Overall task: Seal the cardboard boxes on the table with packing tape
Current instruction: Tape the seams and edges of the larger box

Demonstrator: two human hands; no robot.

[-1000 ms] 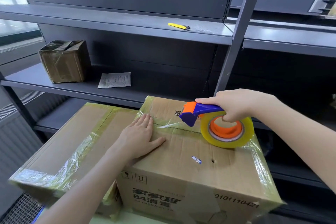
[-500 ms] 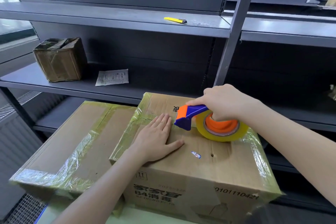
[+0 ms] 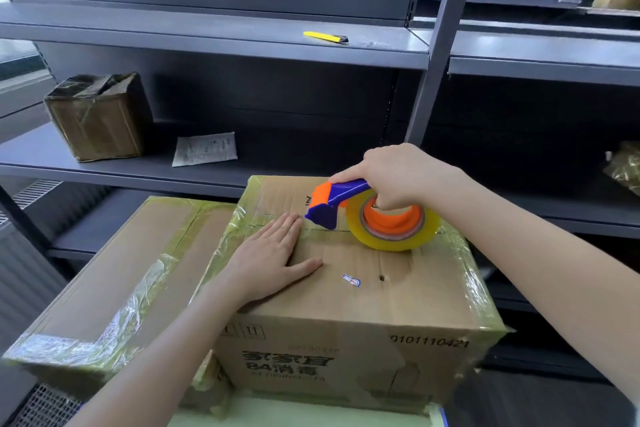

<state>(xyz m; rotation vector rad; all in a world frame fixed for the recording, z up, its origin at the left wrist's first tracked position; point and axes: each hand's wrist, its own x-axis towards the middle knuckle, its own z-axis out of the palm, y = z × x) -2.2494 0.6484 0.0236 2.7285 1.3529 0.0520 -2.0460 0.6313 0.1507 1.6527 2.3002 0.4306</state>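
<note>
A printed cardboard box [image 3: 363, 305] stands in front of me, its edges wrapped in yellowish tape. My left hand [image 3: 273, 256] lies flat on its top, fingers together, near the centre seam. My right hand [image 3: 398, 177] grips a blue and orange tape dispenser [image 3: 337, 199] with a roll of clear yellowish tape [image 3: 393, 225], which rests on the box top just right of my left fingertips. A second, flatter taped cardboard box [image 3: 131, 270] lies to the left, touching the first.
Grey metal shelving [image 3: 214, 45] runs behind the boxes. A small taped box [image 3: 97, 118] and a paper sheet [image 3: 206, 149] sit on the middle shelf, a yellow utility knife [image 3: 325, 37] on the upper one. A shelf upright [image 3: 436, 55] rises behind my right hand.
My left hand slid right along the box top toward the dispenser. My right hand lowered the dispenser from a tilted, raised position onto the box top.
</note>
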